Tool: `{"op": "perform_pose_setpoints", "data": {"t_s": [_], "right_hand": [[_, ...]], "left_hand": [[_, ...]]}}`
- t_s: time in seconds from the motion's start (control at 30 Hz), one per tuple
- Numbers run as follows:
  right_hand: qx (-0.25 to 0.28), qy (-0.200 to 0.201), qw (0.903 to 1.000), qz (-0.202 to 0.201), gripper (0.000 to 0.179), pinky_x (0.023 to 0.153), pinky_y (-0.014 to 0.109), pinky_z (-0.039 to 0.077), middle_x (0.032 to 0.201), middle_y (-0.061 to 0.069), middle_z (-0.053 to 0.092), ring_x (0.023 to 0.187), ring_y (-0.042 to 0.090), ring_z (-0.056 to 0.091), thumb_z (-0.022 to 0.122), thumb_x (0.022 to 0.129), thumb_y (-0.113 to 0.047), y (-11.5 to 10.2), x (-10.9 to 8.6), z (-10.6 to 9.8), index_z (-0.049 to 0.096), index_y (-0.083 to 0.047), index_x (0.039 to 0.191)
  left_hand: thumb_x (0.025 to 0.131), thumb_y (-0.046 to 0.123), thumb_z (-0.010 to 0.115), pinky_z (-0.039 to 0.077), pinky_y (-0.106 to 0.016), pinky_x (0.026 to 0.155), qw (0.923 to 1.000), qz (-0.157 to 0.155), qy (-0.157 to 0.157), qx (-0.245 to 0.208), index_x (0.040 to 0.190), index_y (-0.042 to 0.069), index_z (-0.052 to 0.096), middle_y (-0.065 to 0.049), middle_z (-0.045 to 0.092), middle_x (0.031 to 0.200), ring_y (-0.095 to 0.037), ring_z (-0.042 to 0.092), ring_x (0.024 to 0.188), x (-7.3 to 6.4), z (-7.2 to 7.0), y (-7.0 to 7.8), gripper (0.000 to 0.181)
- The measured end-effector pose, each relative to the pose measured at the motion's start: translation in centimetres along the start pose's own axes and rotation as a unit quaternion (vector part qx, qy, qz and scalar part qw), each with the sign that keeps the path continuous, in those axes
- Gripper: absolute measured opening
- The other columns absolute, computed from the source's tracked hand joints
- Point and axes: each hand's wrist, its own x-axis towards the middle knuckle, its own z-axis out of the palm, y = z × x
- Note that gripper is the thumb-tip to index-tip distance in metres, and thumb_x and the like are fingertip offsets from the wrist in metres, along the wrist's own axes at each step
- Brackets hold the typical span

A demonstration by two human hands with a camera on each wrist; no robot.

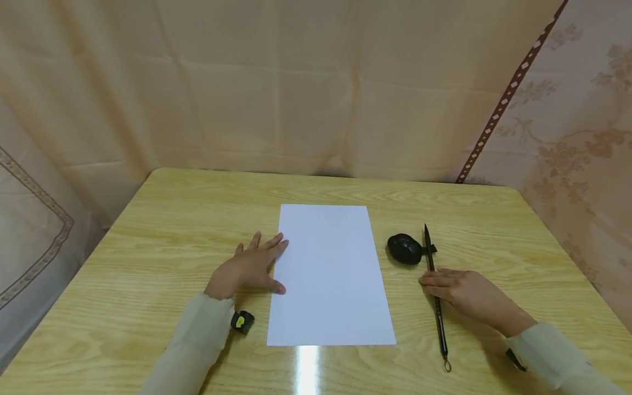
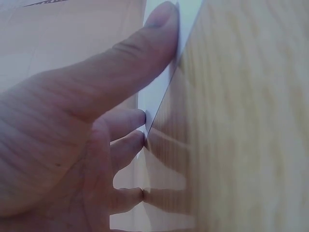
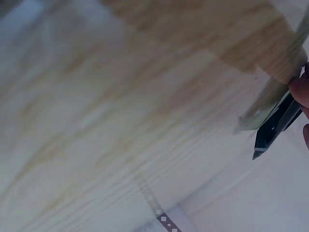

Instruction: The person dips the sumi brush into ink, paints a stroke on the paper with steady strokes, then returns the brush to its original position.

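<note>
A sheet of white paper [image 1: 332,277] lies flat on the wooden table. My left hand [image 1: 254,269] rests at its left edge, fingers spread, with the thumb and some fingertips touching the paper. A dark calligraphy brush [image 1: 439,329] with a hanging loop lies lengthwise to the right of the sheet. Across its handle lies my right hand [image 1: 466,293]; its fingers pinch the brush, though the thumb is mostly hidden in the head view. A glossy black oval object [image 1: 405,249] with a short stub stands beside the brush, whose upper part crosses the stub.
The table [image 1: 163,236] has a pale wood surface with a bright reflection near its front. A beige curtain [image 1: 276,88] hangs behind the far edge, and patterned cloth [image 1: 582,142] hangs at the right. A small black piece with a yellow mark [image 1: 242,322] sits by the left cuff.
</note>
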Motion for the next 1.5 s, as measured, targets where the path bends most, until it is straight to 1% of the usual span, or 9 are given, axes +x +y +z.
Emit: {"op": "perform_pose_setpoints", "data": {"t_s": [0.07, 0.13, 0.17, 0.2, 0.4, 1.03, 1.23, 1.3, 1.5], "right_hand": [[0.0, -0.002, 1.0, -0.002, 0.025, 0.075, 0.035, 0.056, 0.107, 0.003, 0.072, 0.094, 0.021, 0.07, 0.052, 0.094, -0.002, 0.0, 0.0, -0.1, 0.076, -0.01, 0.097], [-0.005, 0.001, 1.0, -0.003, 0.051, 0.075, 0.034, 0.056, 0.107, 0.002, 0.072, 0.094, 0.02, 0.07, 0.026, 0.105, -0.008, 0.0, 0.1, -0.2, 0.076, -0.01, 0.096], [-0.004, -0.001, 1.0, -0.003, 0.04, 0.075, 0.035, 0.056, 0.107, 0.002, 0.072, 0.094, 0.02, 0.069, 0.037, 0.102, -0.005, 0.0, 0.0, -0.3, 0.076, -0.01, 0.097], [-0.005, 0.002, 1.0, -0.004, 0.056, 0.074, 0.035, 0.056, 0.107, 0.002, 0.072, 0.094, 0.02, 0.07, 0.021, 0.106, -0.008, 0.0, 0.0, -0.3, 0.076, -0.01, 0.097], [-0.011, 0.028, 0.9995, -0.007, 0.077, 0.074, 0.035, 0.056, 0.104, 0.004, 0.072, 0.091, 0.02, 0.07, -0.001, 0.103, -0.011, 0.0, 0.0, -0.2, 0.075, -0.008, 0.095], [-0.039, 0.103, 0.9938, 0.013, 0.066, 0.077, 0.038, 0.055, 0.104, 0.007, 0.072, 0.091, 0.024, 0.07, 0.008, 0.105, -0.01, 0.0, 0.0, -0.5, 0.074, -0.003, 0.098], [-0.053, 0.158, 0.9856, 0.025, 0.056, 0.113, 0.025, 0.028, 0.105, 0.013, 0.072, 0.093, 0.025, 0.069, 0.017, 0.106, -0.01, 0.6, 1.0, -0.8, 0.072, 0.001, 0.1], [-0.05, 0.18, 0.9815, 0.04, 0.053, 0.115, 0.021, 0.021, 0.105, 0.013, 0.072, 0.104, 0.023, 0.066, 0.021, 0.106, -0.012, 0.7, 1.5, -1.0, 0.073, 0.001, 0.1], [-0.052, 0.264, 0.9611, 0.063, 0.042, 0.112, 0.02, 0.029, 0.103, 0.015, 0.072, 0.133, 0.002, 0.036, 0.033, 0.105, -0.011, 1.0, 3.1, -0.9, 0.072, 0.003, 0.098]], "left_hand": [[0.075, 0.043, 0.077, 0.004, -0.073, 0.106, 1.0, -0.001, 0.001, 0.001, 0.154, 0.014, 0.017, -0.004, 0.006, 0.162, -0.049, -0.005, 0.143, 0.0, 0.0, 0.0, 0.103], [0.075, 0.043, 0.077, 0.004, -0.073, 0.106, 1.0, -0.001, 0.001, -0.001, 0.154, 0.014, 0.018, -0.005, 0.006, 0.162, -0.049, -0.005, 0.143, 0.0, 0.0, 0.0, 0.103], [0.075, 0.043, 0.077, 0.004, -0.073, 0.106, 1.0, -0.001, 0.001, -0.001, 0.154, 0.014, 0.018, -0.005, 0.006, 0.162, -0.049, -0.005, 0.143, 0.0, 0.0, 0.0, 0.103], [0.075, 0.042, 0.077, 0.004, -0.074, 0.106, 1.0, 0.0, 0.001, -0.001, 0.154, 0.014, 0.018, -0.005, 0.006, 0.162, -0.049, -0.005, 0.143, 0.0, 0.0, 0.1, 0.103], [0.075, 0.043, 0.077, 0.005, -0.074, 0.106, 1.0, 0.002, 0.001, 0.001, 0.154, 0.013, 0.018, -0.006, 0.006, 0.162, -0.05, -0.005, 0.143, 0.0, -0.1, 0.1, 0.103], [0.075, 0.044, 0.077, 0.004, -0.075, 0.105, 0.9999, 0.006, -0.002, 0.009, 0.154, 0.013, 0.017, -0.007, 0.006, 0.162, -0.046, -0.004, 0.144, 0.3, 0.0, 0.0, 0.103], [0.077, 0.043, 0.075, 0.003, -0.073, 0.107, 0.9997, 0.017, -0.004, 0.017, 0.154, 0.011, 0.016, -0.006, 0.005, 0.162, -0.044, -0.004, 0.145, 0.4, 0.2, 0.0, 0.102], [0.077, 0.043, 0.075, 0.003, -0.073, 0.107, 0.9997, 0.018, -0.004, 0.015, 0.154, 0.011, 0.016, -0.006, 0.005, 0.162, -0.044, -0.004, 0.145, 0.4, 0.3, 0.0, 0.102], [0.076, 0.043, 0.076, 0.004, -0.072, 0.107, 0.9998, 0.014, -0.003, 0.014, 0.154, 0.012, 0.016, -0.006, 0.006, 0.162, -0.044, -0.003, 0.145, 0.4, 0.3, 0.1, 0.102]]}}
